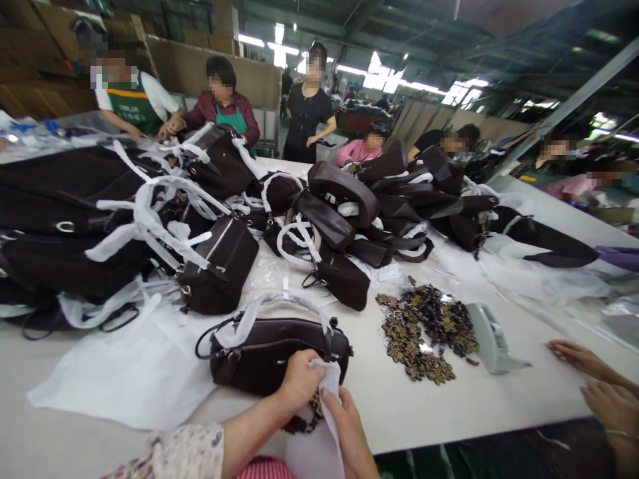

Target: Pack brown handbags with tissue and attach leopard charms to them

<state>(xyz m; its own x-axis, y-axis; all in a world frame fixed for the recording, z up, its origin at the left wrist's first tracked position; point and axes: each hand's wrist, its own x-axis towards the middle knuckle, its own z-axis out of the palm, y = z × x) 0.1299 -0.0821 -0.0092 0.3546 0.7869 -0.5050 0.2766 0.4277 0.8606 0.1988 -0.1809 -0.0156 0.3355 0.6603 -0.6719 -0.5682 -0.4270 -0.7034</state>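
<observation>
Right in front of me a dark brown handbag [259, 346] stands on the white table, its handles wrapped in white tissue. My left hand [302, 380] pinches the upper edge of a white wrapping sheet [327, 426] against the bag's right front. Lower down on the same sheet, my right hand [344, 416] grips its right side with the thumb in front. Partly hidden between my hands and behind the sheet hangs a dark chain charm [312, 412] with leopard-patterned pieces. The sheet drops towards my lap.
A heap of leopard-patterned charms [419, 332] lies to the right, beside a grey-white tape dispenser [492, 339]. More brown handbags [339, 219] pile up across the table. White wrapping [134, 366] lies at left. Another person's hands [594, 372] rest at the right edge; several people work beyond.
</observation>
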